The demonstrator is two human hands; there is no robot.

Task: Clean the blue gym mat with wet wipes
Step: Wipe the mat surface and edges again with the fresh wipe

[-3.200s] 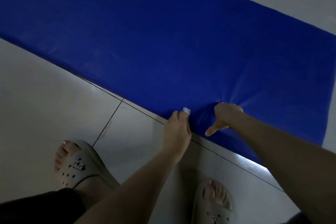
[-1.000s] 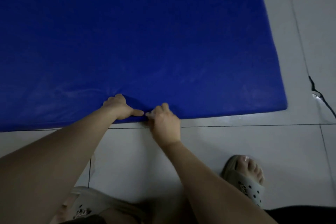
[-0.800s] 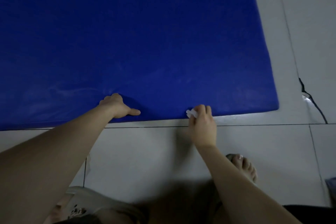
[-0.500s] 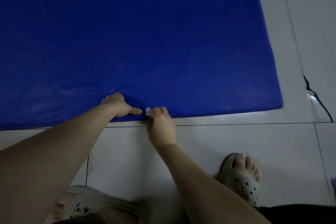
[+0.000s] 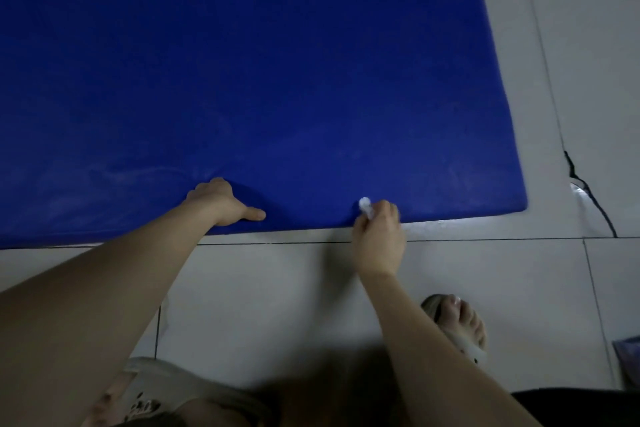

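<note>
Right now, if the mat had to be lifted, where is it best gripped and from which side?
Take the blue mat by its near long edge, coming from the tiled floor side, between the left hand and the right hand holding the wet wipe. The mat lies flat and thick, so one can probably reach under that exposed edge.

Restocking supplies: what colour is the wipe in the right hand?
The wet wipe is white; head view shows it.

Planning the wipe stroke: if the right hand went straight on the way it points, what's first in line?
The mat. The right hand points away from the person, its wipe at the mat's near edge, seemingly touching. Beyond is only bare mat. The left hand sits aside, out of line.
</note>
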